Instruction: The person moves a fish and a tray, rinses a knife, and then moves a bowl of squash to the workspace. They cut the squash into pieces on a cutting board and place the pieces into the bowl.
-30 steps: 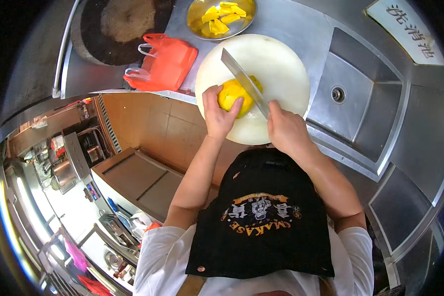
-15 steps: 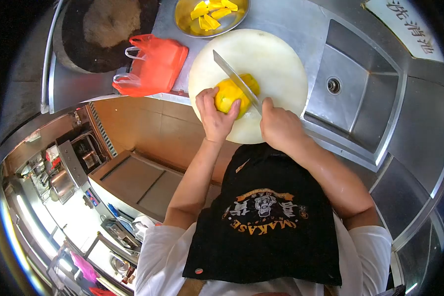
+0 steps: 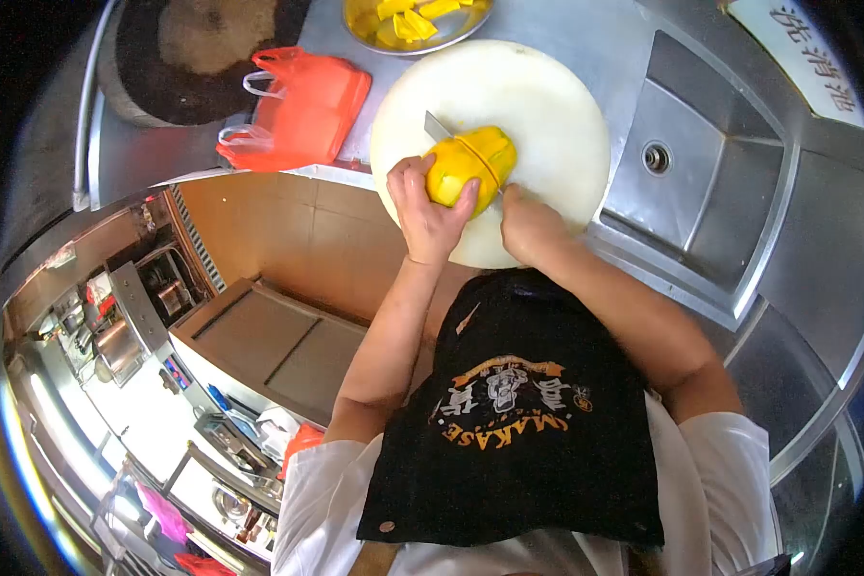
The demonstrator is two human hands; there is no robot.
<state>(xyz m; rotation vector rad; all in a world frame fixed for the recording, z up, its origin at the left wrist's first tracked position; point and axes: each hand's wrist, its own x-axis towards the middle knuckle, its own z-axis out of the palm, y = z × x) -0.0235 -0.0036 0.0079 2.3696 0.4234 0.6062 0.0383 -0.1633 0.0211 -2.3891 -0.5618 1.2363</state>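
A large, smooth yellow fruit [image 3: 456,176] lies on a round white cutting board [image 3: 557,115]. My left hand [image 3: 426,211] grips its left end, thumb at the near side and fingers over the far side. A knife [image 3: 436,126] is sunk into the fruit, its squared tip sticking out beyond the far side. A straight cut line runs across the fruit where the blade sits, and most of the blade is hidden inside. My right hand [image 3: 534,227] is closed round the knife's handle, close to the board's near edge.
Behind the board stands a metal bowl [image 3: 442,42] with several yellow pieces. A red plastic bag [image 3: 312,110] lies at the counter's left edge, near a dark round pan-like vessel [image 3: 154,77]. To the right is a steel sink [image 3: 662,206].
The knife has gone from resting across the fruit's top to deep inside it, opening a cut. My right hand has lowered with the handle. The whole view has shifted slightly.
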